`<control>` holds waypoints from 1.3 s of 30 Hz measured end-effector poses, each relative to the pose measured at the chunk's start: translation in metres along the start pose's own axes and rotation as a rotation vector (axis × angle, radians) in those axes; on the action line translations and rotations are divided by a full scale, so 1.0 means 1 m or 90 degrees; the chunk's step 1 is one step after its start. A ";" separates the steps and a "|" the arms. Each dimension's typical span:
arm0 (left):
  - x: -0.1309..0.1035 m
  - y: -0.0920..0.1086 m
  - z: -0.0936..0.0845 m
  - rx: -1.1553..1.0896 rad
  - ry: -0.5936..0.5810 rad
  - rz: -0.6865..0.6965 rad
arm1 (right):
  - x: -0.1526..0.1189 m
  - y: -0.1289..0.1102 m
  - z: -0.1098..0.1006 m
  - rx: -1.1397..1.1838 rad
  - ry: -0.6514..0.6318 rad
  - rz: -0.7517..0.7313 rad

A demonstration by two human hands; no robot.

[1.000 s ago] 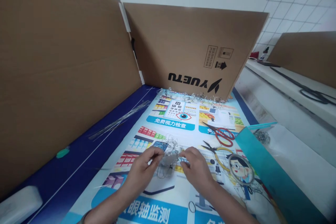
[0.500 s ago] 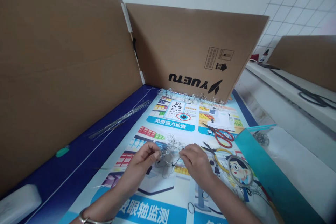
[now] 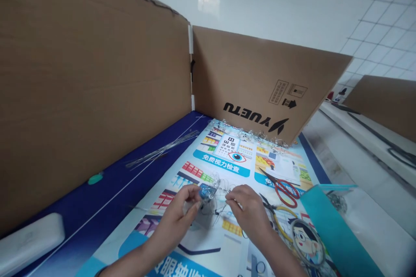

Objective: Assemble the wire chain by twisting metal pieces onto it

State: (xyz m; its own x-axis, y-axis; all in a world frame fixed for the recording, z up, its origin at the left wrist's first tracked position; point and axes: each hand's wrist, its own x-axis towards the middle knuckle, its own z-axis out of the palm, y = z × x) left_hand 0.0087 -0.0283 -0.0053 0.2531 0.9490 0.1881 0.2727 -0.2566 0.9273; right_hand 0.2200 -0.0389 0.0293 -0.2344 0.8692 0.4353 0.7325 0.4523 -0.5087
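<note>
A tangle of thin clear and silvery wire or line [image 3: 217, 188] lies between my hands over the printed sheet. On its left side, my left hand [image 3: 180, 214] has its thumb and forefinger curled together at the edge of the tangle. To the right of it, my right hand [image 3: 245, 207] pinches with thumb and fingertips where thin strands run. What each fingertip holds is too fine to make out. Beside my right hand lie yellow-handled pliers or scissors [image 3: 281, 223], red-handled scissors [image 3: 287, 192] and a roll of clear tape [image 3: 308, 242].
Cardboard panels stand at the left [image 3: 91, 73] and back [image 3: 260, 78]. More tangled pieces [image 3: 247, 132] line the back panel's foot. Straight wires [image 3: 162, 150], a green blob [image 3: 95, 178] and a white case [image 3: 32, 242] lie left; a teal-edged bag [image 3: 341, 229] lies right.
The camera view has shifted, so the scene sits lower and further right. My left thumb and forefinger look slightly wider apart around the left side of the tangle.
</note>
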 end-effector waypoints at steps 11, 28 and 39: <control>0.006 0.032 -0.013 0.291 0.053 0.329 | 0.009 -0.004 0.004 -0.071 -0.013 -0.114; 0.044 0.070 0.014 0.590 -0.199 0.310 | 0.005 -0.003 -0.017 -0.202 -0.076 -0.194; 0.042 0.072 0.006 0.433 -0.201 0.255 | 0.011 -0.014 -0.024 -0.078 -0.002 -0.178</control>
State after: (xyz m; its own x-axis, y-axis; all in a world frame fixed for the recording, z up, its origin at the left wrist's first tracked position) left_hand 0.0444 -0.0075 0.0673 0.6693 0.6934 0.2669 0.5806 -0.7123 0.3944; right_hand 0.2229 -0.0408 0.0587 -0.4400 0.7146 0.5438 0.7105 0.6474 -0.2757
